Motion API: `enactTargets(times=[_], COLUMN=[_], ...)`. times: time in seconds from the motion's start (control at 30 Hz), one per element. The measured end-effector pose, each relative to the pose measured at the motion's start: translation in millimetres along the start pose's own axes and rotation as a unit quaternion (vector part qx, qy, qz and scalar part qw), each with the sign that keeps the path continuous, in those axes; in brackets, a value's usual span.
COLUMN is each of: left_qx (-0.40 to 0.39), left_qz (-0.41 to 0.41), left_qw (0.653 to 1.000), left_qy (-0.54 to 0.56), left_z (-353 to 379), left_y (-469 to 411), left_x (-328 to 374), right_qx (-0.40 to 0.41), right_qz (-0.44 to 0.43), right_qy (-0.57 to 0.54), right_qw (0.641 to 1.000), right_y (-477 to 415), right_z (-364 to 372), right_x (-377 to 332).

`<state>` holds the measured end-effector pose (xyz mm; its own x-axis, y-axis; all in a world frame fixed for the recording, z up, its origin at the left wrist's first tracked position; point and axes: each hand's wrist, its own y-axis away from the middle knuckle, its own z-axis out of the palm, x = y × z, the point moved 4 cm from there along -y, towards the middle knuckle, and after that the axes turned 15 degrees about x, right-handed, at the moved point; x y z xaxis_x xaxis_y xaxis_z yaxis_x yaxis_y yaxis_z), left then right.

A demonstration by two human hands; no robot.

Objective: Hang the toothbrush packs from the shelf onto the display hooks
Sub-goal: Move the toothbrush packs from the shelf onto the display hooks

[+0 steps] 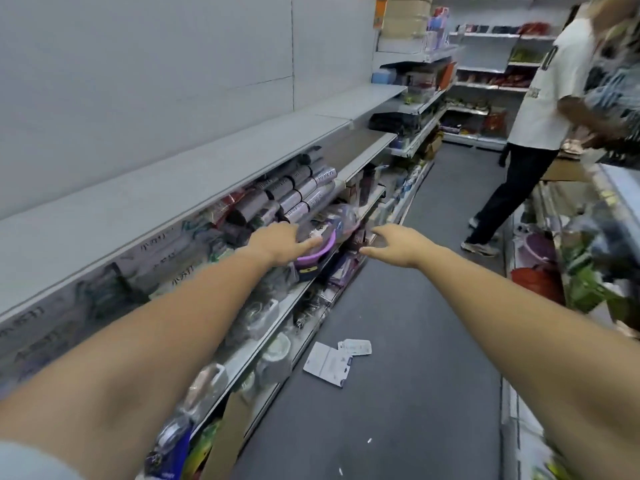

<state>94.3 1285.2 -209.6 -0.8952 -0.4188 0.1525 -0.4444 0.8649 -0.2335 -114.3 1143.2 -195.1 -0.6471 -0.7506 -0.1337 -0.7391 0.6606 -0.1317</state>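
Left grip (277, 242), fingers apart, rests on a purple-rimmed pack (323, 245); right grip (398, 245), at its three o'clock, apart and empty.

Grey metal shelving (194, 188) on my left, aisle ahead.
My left hand (277, 242) rests on a purple round plastic basin (320, 250) on a middle shelf, my right hand (398, 245) just beside it; white flat card packs (329, 363) lie on the floor below.
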Motion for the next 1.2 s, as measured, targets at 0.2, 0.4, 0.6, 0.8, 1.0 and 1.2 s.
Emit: enactTargets(times=[0.2,0.4,0.6,0.8,1.0,1.2], left_qx=[-0.055,-0.112,-0.173,-0.204,-0.259,-0.301], left_qz=[0.001,-0.003,-0.032,-0.094,-0.183,-0.203], left_qw=[0.998,0.992,0.984,0.974,0.948,0.931], left_qy=[0.028,0.056,0.034,0.016,0.01,0.02], left_z=[94.0,174.8,262.9,339.9,413.2,434.9], left_y=[-57.7,-90.5,-112.0,-139.3,-142.9,-134.7], left_x=[1.1,1.5,2.4,11.8,19.3,25.0], right_qx=[-0.066,-0.132,-0.182,-0.25,-0.323,-0.356], right_qz=[0.054,0.076,0.076,0.031,-0.007,-0.039], right_qy=[-0.036,-0.039,-0.045,-0.075,-0.095,-0.075], right_qw=[0.996,0.988,0.979,0.965,0.942,0.931], right_y=[-46.7,-71.5,-109.6,-169.3,-212.9,-239.7], right_z=[76.5,144.0,207.3,291.8,364.2,386.7], right_x=[43.6,88.9,145.5,200.7,245.7,258.3])
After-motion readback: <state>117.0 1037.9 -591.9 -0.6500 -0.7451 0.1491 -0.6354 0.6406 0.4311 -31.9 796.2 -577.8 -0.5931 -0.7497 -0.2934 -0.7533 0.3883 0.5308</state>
